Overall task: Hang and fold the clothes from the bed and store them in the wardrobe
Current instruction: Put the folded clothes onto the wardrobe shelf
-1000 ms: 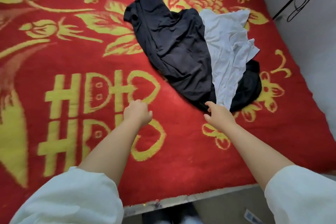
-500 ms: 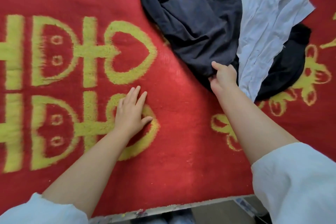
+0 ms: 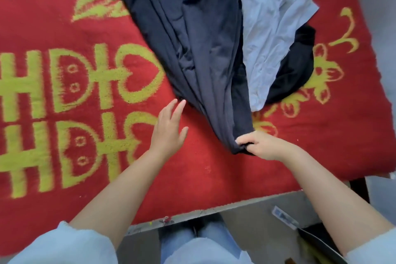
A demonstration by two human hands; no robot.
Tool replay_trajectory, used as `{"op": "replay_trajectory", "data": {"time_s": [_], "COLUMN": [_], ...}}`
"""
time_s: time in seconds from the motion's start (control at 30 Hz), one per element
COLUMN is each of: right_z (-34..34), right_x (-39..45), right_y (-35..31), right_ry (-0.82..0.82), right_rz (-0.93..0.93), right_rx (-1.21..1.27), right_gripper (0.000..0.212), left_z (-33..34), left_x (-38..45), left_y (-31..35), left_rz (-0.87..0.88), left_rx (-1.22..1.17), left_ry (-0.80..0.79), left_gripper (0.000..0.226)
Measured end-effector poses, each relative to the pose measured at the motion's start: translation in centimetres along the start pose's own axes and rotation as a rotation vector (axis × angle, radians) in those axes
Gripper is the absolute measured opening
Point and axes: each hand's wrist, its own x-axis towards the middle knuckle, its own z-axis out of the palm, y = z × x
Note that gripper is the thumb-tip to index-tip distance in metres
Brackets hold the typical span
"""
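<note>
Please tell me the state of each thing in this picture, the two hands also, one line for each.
Dark navy garment: crumpled on the bed, its near end bunched and gripped.
Right hand: grips the garment's near end.
Left hand: open, fingers straight, holds nothing.
White garment: wrinkled, lying partly over the dark clothes.
Black garment: lying under the white one.
Red blanket: spread flat.

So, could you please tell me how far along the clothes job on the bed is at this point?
Done: nothing looks folded or hung yet; no wardrobe is in view. In hand: the right hand grips the near end of the dark garment, and the left hand hovers open beside it. Left: the white garment and a black piece under it lie crumpled on the red blanket, all unsorted.
</note>
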Motion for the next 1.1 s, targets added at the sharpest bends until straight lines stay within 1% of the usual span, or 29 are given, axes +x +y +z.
{"op": "replay_trajectory", "data": {"time_s": [0.03, 0.07, 0.13, 0.17, 0.2, 0.23, 0.3, 0.33, 0.37, 0.4, 0.43, 0.5, 0.57, 0.6, 0.67, 0.73, 0.77, 0.83, 0.9, 0.93, 0.97, 1.0, 1.07, 1.1], "right_z": [0.8, 1.5, 3.0, 3.5, 3.9, 4.3, 5.4, 6.0, 6.9, 7.7, 8.4, 9.7, 10.2, 9.9, 8.8, 7.3, 6.5, 4.8, 3.3, 3.2, 3.1, 3.7, 4.6, 5.1], "right_x": [-0.6, -1.0, -2.1, -2.4, -2.9, -3.3, -4.2, -4.9, -5.5, -6.0, -6.5, -7.5, -8.3, -8.6, -8.5, -7.8, -7.2, -5.3, -3.4, -2.3, -1.4, -0.4, 1.2, 1.8], "right_y": [0.7, 1.3, 2.1, 2.3, 2.4, 2.5, 3.0, 3.2, 3.7, 4.1, 4.6, 6.1, 8.3, 8.7, 9.3, 9.0, 8.1, 5.9, 3.1, 1.6, 0.6, -0.9, -3.1, -4.5], "right_ry": [-0.057, -0.073, -0.068, -0.06, -0.038, 0.027, 0.261, 0.337, 0.381, 0.379, 0.346, 0.273, 0.255, 0.278, 0.4, 0.515, 0.563, 0.688, 0.783, 0.791, 0.766, 0.694, 0.583, 0.569], "right_rz": [0.049, 0.09, 0.135, 0.134, 0.118, 0.069, -0.121, -0.186, -0.25, -0.284, -0.252, -0.151, -0.093, -0.057, -0.101, -0.18, -0.216, -0.291, -0.349, -0.408, -0.455, -0.506, -0.533, -0.523], "right_rx": [-0.106, -0.175, -0.233, -0.248, -0.281, -0.327, -0.443, -0.446, -0.416, -0.383, -0.333, -0.267, -0.232, -0.207, -0.256, -0.332, -0.34, -0.327, -0.304, -0.313, -0.354, -0.405, -0.532, -0.547], "right_gripper": [0.044, 0.04, 0.034, 0.03, 0.026, 0.022, 0.015, 0.014, 0.017, 0.025, 0.035, 0.048, 0.047, 0.044, 0.036, 0.023, 0.021, 0.029, 0.031, 0.031, 0.033, 0.037, 0.054, 0.059], "left_z": [0.2, 0.1, 0.1, 0.4, 0.6, 0.8, 1.6, 2.2, 2.8, 3.5, 4.5, 6.2, 6.8, 6.7, 5.8, 4.2, 3.2, 0.8, -1.8, -3.4, -4.6, -6.4, -9.6, -11.5], "left_x": [0.0, 0.2, 0.3, 0.3, 0.2, 0.1, -0.2, -0.5, -0.8, -1.1, -1.6, -2.2, -2.5, -2.4, -2.6, -3.3, -3.8, -5.0, -6.1, -6.8, -7.0, -7.8, -8.7, -9.3], "left_y": [0.7, 1.6, 3.9, 4.9, 6.1, 7.3, 8.9, 9.5, 10.1, 10.6, 11.1, 11.5, 11.4, 11.2, 10.5, 9.9, 9.5, 9.1, 8.6, 8.3, 8.3, 8.2, 8.5, 8.4], "left_rz": [0.044, 0.053, 0.006, -0.06, -0.168, -0.307, -0.626, -0.761, -0.845, -0.891, -0.9, -0.847, -0.817, -0.824, -0.807, -0.763, -0.738, -0.696, -0.66, -0.644, -0.615, -0.598, -0.549, -0.541], "left_rx": [0.018, 0.022, 0.031, 0.026, -0.012, -0.094, -0.409, -0.585, -0.714, -0.798, -0.831, -0.731, -0.603, -0.609, -0.676, -0.691, -0.695, -0.731, -0.734, -0.709, -0.689, -0.677, -0.708, -0.718], "left_ry": [0.003, -0.057, -0.32, -0.439, -0.525, -0.562, -0.603, -0.636, -0.66, -0.669, -0.654, -0.58, -0.452, -0.405, -0.363, -0.373, -0.381, -0.403, -0.419, -0.411, -0.414, -0.405, -0.416, -0.407], "left_gripper": [0.061, 0.055, 0.043, 0.038, 0.035, 0.035, 0.039, 0.04, 0.043, 0.047, 0.053, 0.055, 0.051, 0.049, 0.046, 0.045, 0.045, 0.043, 0.043, 0.044, 0.045, 0.044, 0.042, 0.041]}}
